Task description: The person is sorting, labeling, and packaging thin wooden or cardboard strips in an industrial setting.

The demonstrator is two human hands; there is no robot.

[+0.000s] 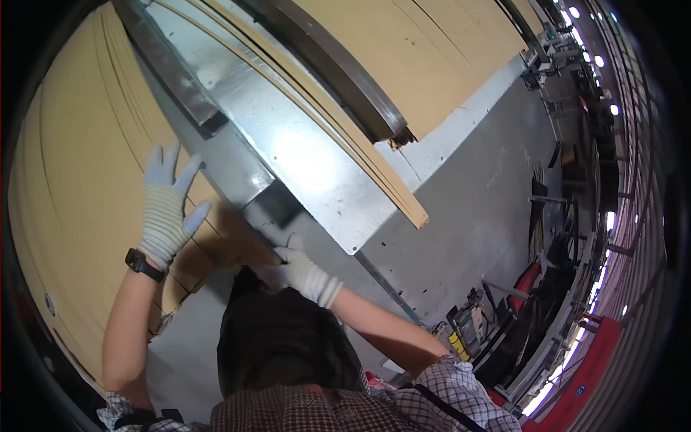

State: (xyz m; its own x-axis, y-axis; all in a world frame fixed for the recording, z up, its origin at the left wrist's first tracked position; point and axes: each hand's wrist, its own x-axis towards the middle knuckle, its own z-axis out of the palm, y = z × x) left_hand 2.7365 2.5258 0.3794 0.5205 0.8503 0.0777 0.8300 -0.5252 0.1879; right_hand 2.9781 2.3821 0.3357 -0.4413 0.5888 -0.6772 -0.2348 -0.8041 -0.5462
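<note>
1. The cardboard [79, 180] is seen beneath the left hand [165, 209], which is held splayed.
2. Its blurred right end is seen beside the right hand [305, 275]; whether it is gripped cannot be told.

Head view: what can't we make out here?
All in the head view:
Right hand: its left end is blurred, so its grip is unclear.
Left tan boards: upper end cut off by the fisheye rim.
Upper tan panel: far side cut off by the top edge.
Watch: screen too dark and small to read.
Yellow item: too small among clutter to identify.
</note>
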